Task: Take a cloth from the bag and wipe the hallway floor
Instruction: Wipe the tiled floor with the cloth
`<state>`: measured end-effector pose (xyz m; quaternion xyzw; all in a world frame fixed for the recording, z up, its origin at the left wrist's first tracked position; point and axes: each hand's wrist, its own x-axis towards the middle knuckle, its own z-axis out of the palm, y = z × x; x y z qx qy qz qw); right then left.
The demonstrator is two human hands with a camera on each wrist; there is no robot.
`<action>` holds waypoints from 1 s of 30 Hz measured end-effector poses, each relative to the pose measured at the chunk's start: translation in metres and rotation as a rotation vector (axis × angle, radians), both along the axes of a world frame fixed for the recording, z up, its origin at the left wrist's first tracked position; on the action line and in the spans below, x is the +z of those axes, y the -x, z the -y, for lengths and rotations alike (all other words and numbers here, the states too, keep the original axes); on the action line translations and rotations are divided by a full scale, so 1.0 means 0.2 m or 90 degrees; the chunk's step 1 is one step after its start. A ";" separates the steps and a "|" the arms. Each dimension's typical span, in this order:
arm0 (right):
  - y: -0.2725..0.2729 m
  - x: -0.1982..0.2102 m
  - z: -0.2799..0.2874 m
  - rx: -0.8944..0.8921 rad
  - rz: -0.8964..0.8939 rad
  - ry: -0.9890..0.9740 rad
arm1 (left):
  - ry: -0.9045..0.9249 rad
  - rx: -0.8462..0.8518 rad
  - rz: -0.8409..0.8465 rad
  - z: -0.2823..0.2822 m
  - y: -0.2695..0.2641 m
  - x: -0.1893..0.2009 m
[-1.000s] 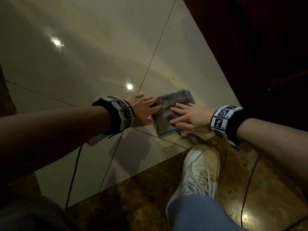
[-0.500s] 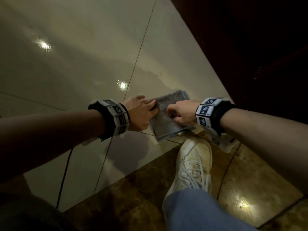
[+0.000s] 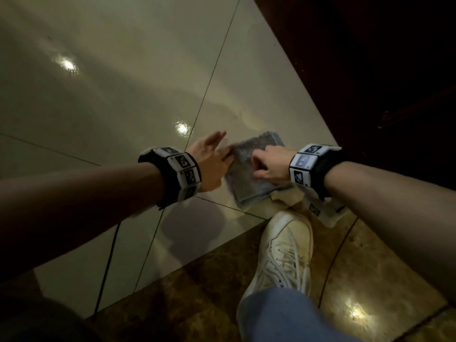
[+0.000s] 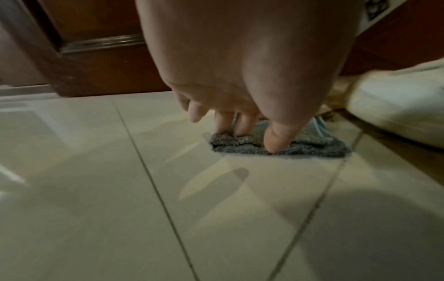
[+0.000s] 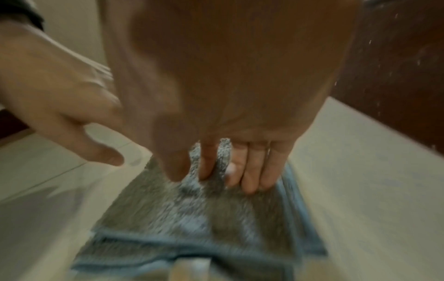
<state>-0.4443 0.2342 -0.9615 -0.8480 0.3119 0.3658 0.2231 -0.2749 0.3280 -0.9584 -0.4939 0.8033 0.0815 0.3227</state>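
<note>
The folded grey terry cloth [image 3: 249, 169] lies flat on the glossy pale tiled floor [image 3: 123, 95], just at 12 o'clock from the white lace-up sneaker [image 3: 283, 255] and beside the dark wooden door [image 3: 370, 70] at 3 o'clock. The right hand [image 3: 271, 166] sits on top with its fingers [image 5: 250, 171] curled down, bunching a ridge of the pile between them, much as half a second ago. The change is on the other side: the left hand [image 3: 209, 164], knuckled tight against the cloth's 9 o'clock edge a moment back, now spreads, fingers straight and fanned towards 12 o'clock, with fingertips and thumb [image 4: 273, 140] only touching that edge. The cloth itself stays where it was.
</note>
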 end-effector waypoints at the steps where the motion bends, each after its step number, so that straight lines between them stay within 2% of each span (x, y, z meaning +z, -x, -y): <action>1: -0.02 0.01 0.03 -0.005 0.002 0.029 | -0.003 0.026 0.004 0.03 -0.02 -0.01; 4: -0.07 0.05 0.06 0.005 0.047 0.129 | -0.035 0.085 -0.045 0.09 -0.10 -0.01; 7: -0.11 0.03 -0.04 0.027 0.101 0.120 | -0.021 0.105 -0.089 0.08 -0.11 -0.02; 12: -0.02 -0.07 -0.19 -0.023 0.031 0.066 | 0.037 0.127 -0.170 0.05 -0.18 0.00; 16: 0.06 -0.12 -0.11 -0.010 -0.002 0.059 | 0.023 0.201 -0.175 0.04 -0.26 0.00; 22: -0.06 -0.15 0.13 -0.148 -0.005 0.073 | 0.018 0.258 -0.186 0.00 -0.35 0.01; 25: -0.13 -0.15 0.11 -0.194 0.002 0.089 | 0.017 0.290 -0.191 -0.02 -0.40 0.02; 27: -0.17 -0.15 0.05 -0.167 0.007 0.095 | 0.023 0.310 -0.191 -0.03 -0.43 0.02; 30: -0.27 -0.15 -0.07 -0.019 0.005 0.094 | 0.035 0.328 -0.181 -0.04 -0.47 0.03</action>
